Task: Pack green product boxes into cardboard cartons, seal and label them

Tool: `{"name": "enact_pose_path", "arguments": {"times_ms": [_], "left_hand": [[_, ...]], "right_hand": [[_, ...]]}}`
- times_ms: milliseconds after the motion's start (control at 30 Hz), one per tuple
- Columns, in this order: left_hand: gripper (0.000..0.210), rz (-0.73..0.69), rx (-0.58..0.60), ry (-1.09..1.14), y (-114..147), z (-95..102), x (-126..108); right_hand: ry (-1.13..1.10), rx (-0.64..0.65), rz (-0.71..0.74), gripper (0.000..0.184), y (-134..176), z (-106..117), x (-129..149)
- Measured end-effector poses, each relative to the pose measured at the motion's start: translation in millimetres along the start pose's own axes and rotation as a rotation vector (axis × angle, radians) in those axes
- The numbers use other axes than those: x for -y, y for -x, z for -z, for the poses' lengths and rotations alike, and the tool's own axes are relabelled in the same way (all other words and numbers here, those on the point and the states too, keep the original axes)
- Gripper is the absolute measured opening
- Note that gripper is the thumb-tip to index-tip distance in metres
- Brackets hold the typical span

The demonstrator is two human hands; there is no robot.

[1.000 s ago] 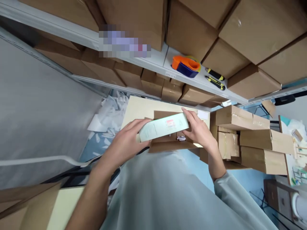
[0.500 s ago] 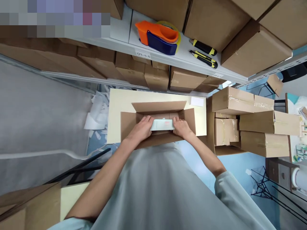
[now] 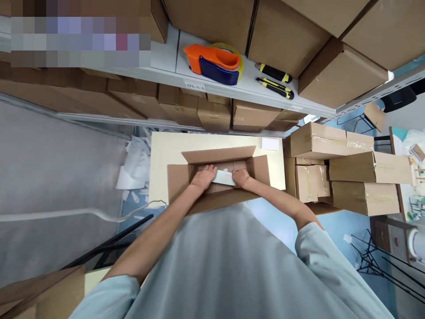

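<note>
An open cardboard box (image 3: 217,154), its flaps folded out, sits on the cream tabletop (image 3: 166,148) in front of my body. Inside it I hold a small pale green box (image 3: 223,177) by its two ends. My left hand (image 3: 203,177) is closed around the left end. The right end is in my right hand (image 3: 241,177), fingers wrapped round it. The pale box slants slightly, its right end nearer me. Both hands are below the level of the flaps, and the underside of the pale box is hidden.
Above the table runs a shelf with an orange and blue tape dispenser (image 3: 214,63) and two utility knives (image 3: 275,80). Cardboard cartons (image 3: 370,166) are stacked to the right. A white paper slip (image 3: 270,144) lies at the table's back right. Crumpled paper (image 3: 133,164) is at the left.
Both hands have lowered the pale green box deeper into the cardboard box, and it has tilted, its right end now nearer me. My view has shifted slightly upward.
</note>
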State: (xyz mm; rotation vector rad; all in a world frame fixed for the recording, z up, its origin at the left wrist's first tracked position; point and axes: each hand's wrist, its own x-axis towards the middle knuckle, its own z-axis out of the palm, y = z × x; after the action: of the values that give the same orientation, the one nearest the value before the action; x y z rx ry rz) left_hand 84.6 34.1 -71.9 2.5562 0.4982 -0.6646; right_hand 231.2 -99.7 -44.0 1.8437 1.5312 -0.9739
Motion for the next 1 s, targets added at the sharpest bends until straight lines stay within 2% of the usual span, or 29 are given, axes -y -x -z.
{"name": "enact_pose_path", "arguments": {"times_ms": [100, 267, 367, 467, 533, 633, 700, 767, 800, 867, 1000], "left_hand": [[0.049, -0.013, -0.017, 0.021, 3, -4.9, -1], [0.056, -0.019, -0.053, 0.038, 7, -5.8, -3], [0.06, -0.017, -0.075, 0.049, 14, -0.8, -3], [0.058, -0.033, -0.102, 0.088, 35, 8.2, 1], [0.053, -0.046, -0.186, 0.179, 61, 16.7, 5], [0.045, -0.032, -0.449, 0.365, 113, 32.1, 12], [0.044, 0.113, -0.682, 0.418, 147, 41.0, 17], [0.052, 0.343, -0.821, 0.439, 170, 45.1, 22], [0.058, 0.444, -0.838, 0.454, 176, 44.7, 25], [0.063, 0.575, -0.787, 0.51, 179, 39.9, 30], [0.045, 0.637, -0.642, 0.66, 162, 28.6, 34]], "right_hand": [[-0.018, 0.012, -0.017, 0.079, 1, -4, -2], [-0.058, -0.005, -0.042, 0.078, 11, 0, -7], [-0.088, -0.032, -0.056, 0.07, 25, 9, -11], [-0.114, -0.091, -0.051, 0.052, 56, 17, -19], [-0.155, -0.187, -0.049, 0.041, 87, 17, -26], [-0.366, -0.558, -0.118, 0.033, 136, 5, -42], [-0.47, -0.777, -0.27, 0.035, 160, -9, -53], [-0.571, -0.875, -0.436, 0.044, 171, -24, -63], [-0.634, -0.88, -0.497, 0.048, 172, -31, -66], [-0.778, -0.839, -0.548, 0.051, 168, -41, -69], [-0.916, -0.803, -0.509, 0.042, 153, -44, -63]]}}
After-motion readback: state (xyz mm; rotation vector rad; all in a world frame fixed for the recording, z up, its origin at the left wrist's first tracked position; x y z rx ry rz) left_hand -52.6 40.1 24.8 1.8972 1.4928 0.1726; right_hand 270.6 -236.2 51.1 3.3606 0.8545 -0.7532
